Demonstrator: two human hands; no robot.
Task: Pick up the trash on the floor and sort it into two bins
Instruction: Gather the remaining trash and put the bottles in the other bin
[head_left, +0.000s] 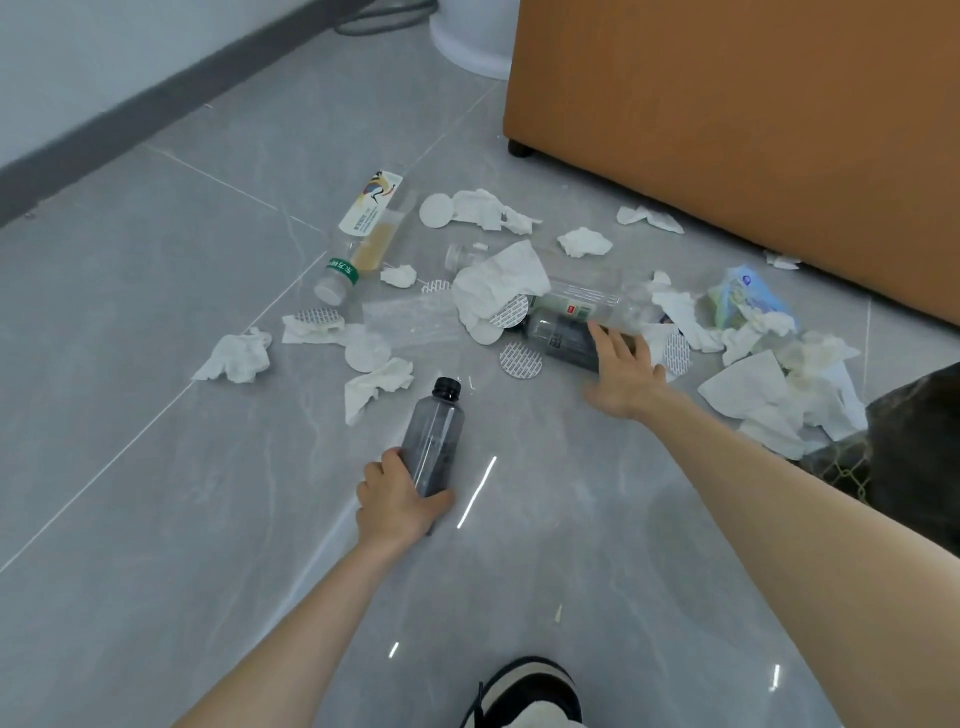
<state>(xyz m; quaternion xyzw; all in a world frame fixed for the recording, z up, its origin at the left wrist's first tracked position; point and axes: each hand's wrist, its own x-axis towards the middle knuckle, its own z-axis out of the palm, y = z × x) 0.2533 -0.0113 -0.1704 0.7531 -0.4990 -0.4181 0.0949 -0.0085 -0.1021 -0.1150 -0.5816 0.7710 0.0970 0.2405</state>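
Trash (501, 283) is spread over the grey floor (156, 364) in front of the person, and two pieces of it are handled at once; the fingers of the left hand (400, 499) are curled round the lower end of a dark bottle (434, 431), which is gripped with its black cap pointing away, probably so that it can be carried while the other hand works; the fingers of the right hand (623, 376) are stretched and spread, laid over a second dark bottle (561, 338) but not closed round it, so this grasp is judged as not yet made; just behind it a clear bottle (582, 301) is lying, partly under crumpled tissues (234, 358); round white pads (521, 359) are mixed among them; a bottle of yellow drink (371, 228) is lying further to the left; an orange piece of furniture (727, 130) is standing behind; no bin can be recognised with certainty, so the sorting is not yet done.
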